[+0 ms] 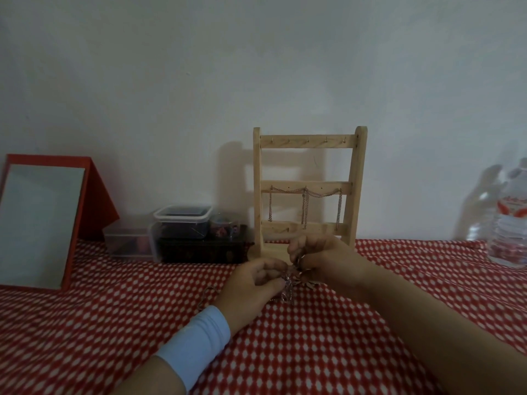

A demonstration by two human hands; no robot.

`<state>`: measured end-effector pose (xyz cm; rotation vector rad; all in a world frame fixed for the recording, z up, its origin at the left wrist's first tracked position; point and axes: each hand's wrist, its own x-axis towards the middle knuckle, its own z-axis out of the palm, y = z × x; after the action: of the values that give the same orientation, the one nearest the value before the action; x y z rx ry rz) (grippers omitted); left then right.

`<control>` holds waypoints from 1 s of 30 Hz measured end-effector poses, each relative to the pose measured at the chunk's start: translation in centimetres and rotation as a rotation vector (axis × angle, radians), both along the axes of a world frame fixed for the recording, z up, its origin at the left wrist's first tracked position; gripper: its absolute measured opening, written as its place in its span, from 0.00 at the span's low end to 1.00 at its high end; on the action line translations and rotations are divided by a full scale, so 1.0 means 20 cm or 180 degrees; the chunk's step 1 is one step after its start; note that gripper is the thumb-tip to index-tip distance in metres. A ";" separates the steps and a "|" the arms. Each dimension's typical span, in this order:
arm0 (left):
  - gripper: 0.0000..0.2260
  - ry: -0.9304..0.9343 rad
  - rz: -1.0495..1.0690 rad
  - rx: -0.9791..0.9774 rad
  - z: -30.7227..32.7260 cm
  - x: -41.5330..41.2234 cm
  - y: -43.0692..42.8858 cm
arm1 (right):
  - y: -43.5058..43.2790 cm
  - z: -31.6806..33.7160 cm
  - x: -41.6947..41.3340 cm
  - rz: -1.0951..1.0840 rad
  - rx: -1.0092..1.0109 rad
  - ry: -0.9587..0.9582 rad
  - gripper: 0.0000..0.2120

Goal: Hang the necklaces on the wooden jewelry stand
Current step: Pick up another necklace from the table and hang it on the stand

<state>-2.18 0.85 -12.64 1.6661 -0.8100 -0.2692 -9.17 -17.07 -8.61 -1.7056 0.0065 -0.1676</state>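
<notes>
The wooden jewelry stand (308,189) stands upright against the wall, with three rails of small hooks. A thin chain necklace (306,195) hangs draped across the hooks of the middle rail, its ends dangling. Just in front of the stand's base, my left hand (251,289) and my right hand (322,260) meet over a bunched silver necklace (288,286). Both hands pinch it with curled fingers, and a tangle of chain hangs below them. Another chain (206,297) lies on the cloth left of my left hand, partly hidden by it.
A red-and-white dotted tablecloth (114,323) covers the table. At the left a red-framed mirror (42,223) leans upright. Stacked plastic boxes (185,235) sit left of the stand. A clear water bottle (510,223) stands at the far right.
</notes>
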 end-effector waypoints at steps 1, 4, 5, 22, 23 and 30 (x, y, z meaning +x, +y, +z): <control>0.10 -0.0076 0.0069 -0.0032 0.00 0.00 0.00 | 0.00 0.00 0.00 -0.0051 -0.0133 0.0009 0.18; 0.10 -0.0216 0.0299 -0.0089 -0.01 0.01 0.00 | 0.00 0.00 0.00 -0.0209 -0.0424 0.0126 0.18; 0.11 -0.0210 0.0346 -0.0128 -0.01 0.01 0.00 | 0.01 0.00 0.00 -0.0251 -0.0489 0.0163 0.17; 0.14 -0.0600 0.0449 -0.0407 0.02 -0.02 0.02 | 0.10 -0.02 -0.01 -0.0663 -0.1362 0.0074 0.08; 0.14 -0.0662 0.0446 -0.0374 0.02 -0.03 0.02 | 0.10 -0.03 -0.01 -0.0713 -0.1315 0.0105 0.09; 0.12 -0.0796 0.0623 -0.0185 -0.01 -0.01 0.01 | 0.12 -0.06 -0.01 -0.0841 -0.0558 0.0296 0.11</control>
<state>-2.35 0.96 -12.81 1.7306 -0.8232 0.1003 -9.27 -14.76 -9.85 -1.8824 0.2947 -0.2921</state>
